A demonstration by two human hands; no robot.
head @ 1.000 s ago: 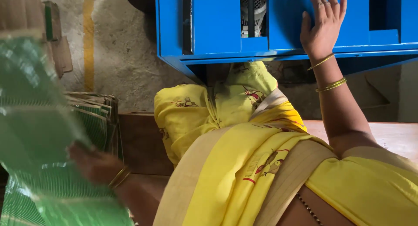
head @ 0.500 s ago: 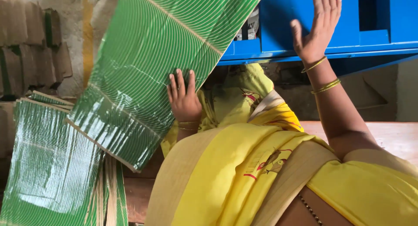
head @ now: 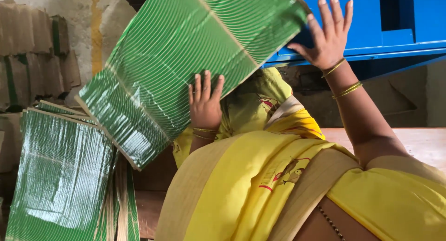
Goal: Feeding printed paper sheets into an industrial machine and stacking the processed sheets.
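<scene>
A large shiny green sheet (head: pixel 186 64) with fine white curved lines and a brown card edge is held up slanted in front of me. My left hand (head: pixel 204 104) grips its lower edge, fingers flat on the green face. My right hand (head: pixel 331 33) is raised with spread fingers. Its thumb touches the sheet's upper right corner, in front of the blue metal machine (head: pixel 395 22). Gold bangles are on both wrists. My yellow sari (head: pixel 260 185) fills the lower middle.
A stack of similar green sheets (head: pixel 60 171) leans upright at the lower left. Brown and green card stacks (head: pixel 32 50) stand against the pale wall at the far left. A wooden surface (head: pixel 418 141) runs along the right under the machine.
The green sheet has come up from the left stack and swung right, and its top corner now reaches my right hand. My left hand has slid along its lower edge.
</scene>
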